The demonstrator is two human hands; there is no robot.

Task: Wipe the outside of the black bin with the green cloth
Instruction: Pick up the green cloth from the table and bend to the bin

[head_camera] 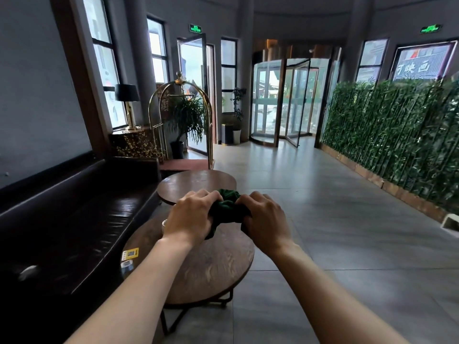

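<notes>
Left hand (191,214) and right hand (265,217): each grip closed on bunched green cloth (227,207), above round table (213,264).

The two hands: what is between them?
In the head view, the bunched green cloth lies between the left hand and the right hand; both grip it, above the round wooden table.

Both forearms bare, no sleeves in view; left hand (189,217) & right hand (265,219) ungloved, no watch/rings seen.
</notes>
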